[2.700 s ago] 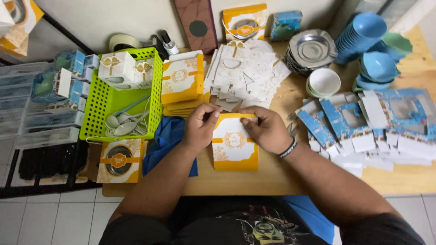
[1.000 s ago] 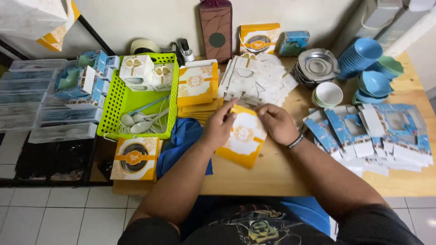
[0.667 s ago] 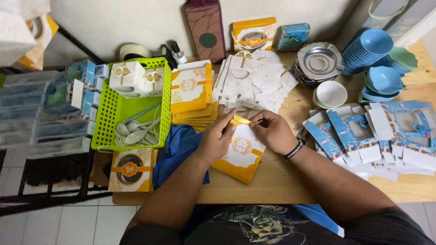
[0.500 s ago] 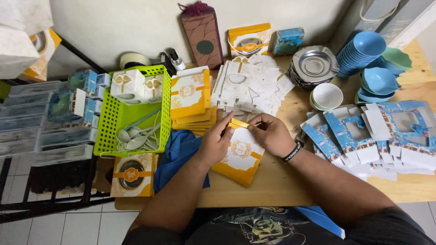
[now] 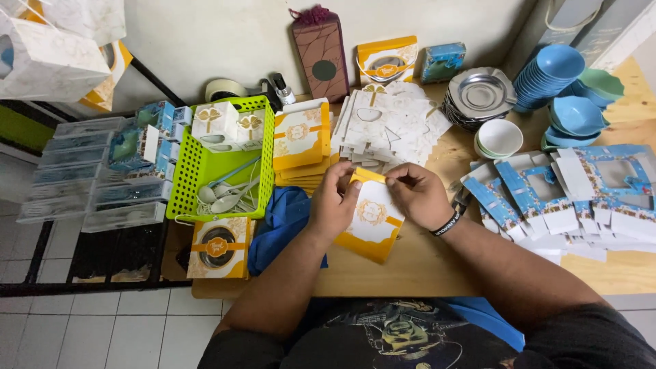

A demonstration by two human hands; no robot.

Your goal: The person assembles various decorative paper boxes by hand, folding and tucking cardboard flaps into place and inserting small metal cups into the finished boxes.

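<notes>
Both hands pinch the far flap of the yellow box. Left hand and right hand flank it evenly; its long axis runs near to far, tilted slightly right

In my grip, the carton is white with yellow-orange bands and a gold round emblem. Just past my grip, a stack of flat cartons shows the same yellow and white. Left of my grip, the basket is lime green and the cloth deep blue. Right of my grip, blue patterned box blanks; beyond them, blue bowls on the pale wood table.
</notes>
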